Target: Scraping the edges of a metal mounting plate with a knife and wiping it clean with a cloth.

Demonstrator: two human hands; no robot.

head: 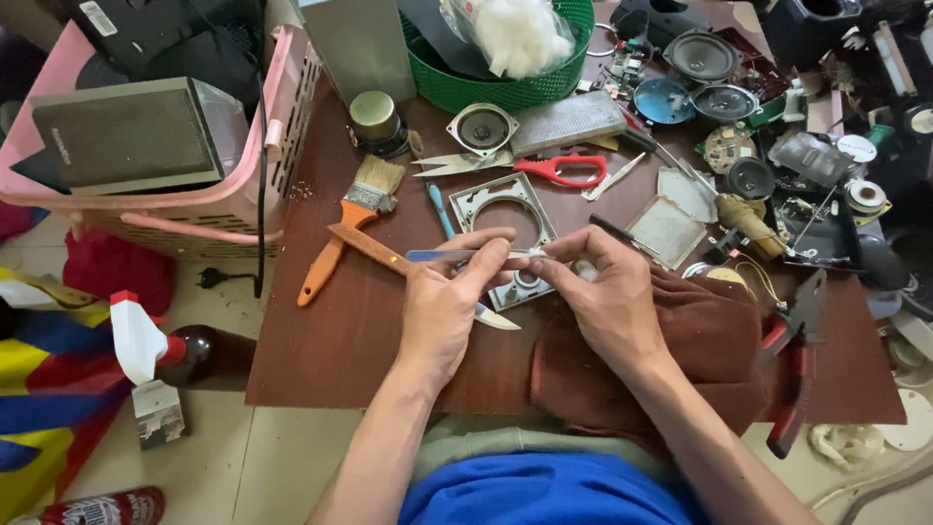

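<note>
Fingers of the left hand (442,301) pinch a thin metal tool (466,256); the right hand (607,292) fingers pinch its tip over the grey frame (505,233) mid-counter (350,340). Best to keep both wrists braced, the grip light and the tool level.

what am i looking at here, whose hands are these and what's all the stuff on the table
There is one picture, taken by a camera worn on a person's head, looking down at their own two bare hands over a brown work table. No machine is involved. The left hand pinches a slim blue-handled tool at fingertip level, and the right hand meets its tip, holding something too small to identify. Beneath them lies a grey metal speaker frame and a brown cloth. Around them are a paintbrush, red-handled scissors, loose speaker cones, red pliers and a green basket.
</note>
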